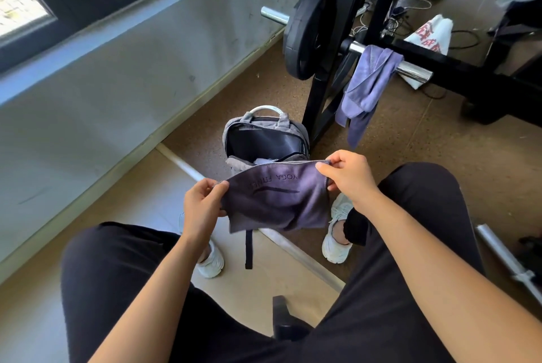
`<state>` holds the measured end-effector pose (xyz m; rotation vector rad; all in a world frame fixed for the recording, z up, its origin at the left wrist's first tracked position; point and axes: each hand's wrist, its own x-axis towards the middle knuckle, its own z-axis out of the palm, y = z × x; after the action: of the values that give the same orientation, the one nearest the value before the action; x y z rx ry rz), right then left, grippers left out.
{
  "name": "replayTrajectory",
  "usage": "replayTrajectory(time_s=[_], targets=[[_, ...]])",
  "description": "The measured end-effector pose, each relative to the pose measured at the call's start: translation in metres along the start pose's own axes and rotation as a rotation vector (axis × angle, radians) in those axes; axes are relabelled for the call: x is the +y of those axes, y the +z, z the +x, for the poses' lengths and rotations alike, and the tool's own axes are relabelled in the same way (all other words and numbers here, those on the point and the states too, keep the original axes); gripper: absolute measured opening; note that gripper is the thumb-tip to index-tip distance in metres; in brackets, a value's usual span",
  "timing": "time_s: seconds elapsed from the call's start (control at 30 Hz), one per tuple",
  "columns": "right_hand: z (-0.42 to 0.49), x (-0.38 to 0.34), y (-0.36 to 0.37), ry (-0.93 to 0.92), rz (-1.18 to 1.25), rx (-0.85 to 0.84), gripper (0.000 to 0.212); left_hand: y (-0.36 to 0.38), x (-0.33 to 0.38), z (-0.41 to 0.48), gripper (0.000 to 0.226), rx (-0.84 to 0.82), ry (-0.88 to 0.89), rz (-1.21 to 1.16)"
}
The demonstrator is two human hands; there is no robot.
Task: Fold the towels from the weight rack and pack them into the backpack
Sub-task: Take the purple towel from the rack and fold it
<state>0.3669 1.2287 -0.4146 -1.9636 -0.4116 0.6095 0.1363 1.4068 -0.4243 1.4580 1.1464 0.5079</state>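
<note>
View down past a seated person's knees in black trousers. The left hand (202,207) and right hand (349,178) hold a dark purple towel (275,201) stretched between them in the air above the floor. Each hand's grip is a pinch, thumb and curled fingers closed on an upper corner, the left lower than the right, so the top edge slants. The towel looks folded once, so folding seems under way, not finished. Just beyond it a grey backpack (264,139) stands open on the floor beside the black weight rack (318,110). Something pale shows in its mouth, possibly a towel already packed, though too little is visible to be sure. Farther back, a lavender towel (366,90) hangs over the rack's chrome bar (413,70), not yet folded or packed
</note>
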Motion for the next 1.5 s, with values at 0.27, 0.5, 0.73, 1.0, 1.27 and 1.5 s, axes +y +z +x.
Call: replayTrajectory(time_s=[0.27,0.5,0.73,1.0,1.27,1.5], targets=[[-0.028,-0.014,0.03,-0.136,0.11,-0.256,0.015,0.034,0.013,-0.031,0.014,-0.304,0.029,-0.143],[-0.043,-0.019,0.043,-0.26,-0.056,-0.369,0.006,0.04,0.012,-0.038,0.008,-0.392,0.043,-0.128],[-0.052,-0.02,0.051,-0.433,-0.267,-0.413,0.038,0.041,0.008,-0.035,0.009,-0.343,0.047,-0.165],[-0.04,-0.017,0.052,-0.442,-0.226,-0.339,0.019,0.035,0.009,-0.035,0.015,-0.396,0.271,-0.106],[-0.023,-0.015,0.029,-0.261,0.059,-0.318,0.015,-0.003,0.008,0.002,0.068,-0.24,0.307,0.124],[-0.021,-0.017,0.019,-0.254,0.139,-0.311,0.02,0.019,-0.021,-0.01,0.126,-0.641,0.545,0.571]])
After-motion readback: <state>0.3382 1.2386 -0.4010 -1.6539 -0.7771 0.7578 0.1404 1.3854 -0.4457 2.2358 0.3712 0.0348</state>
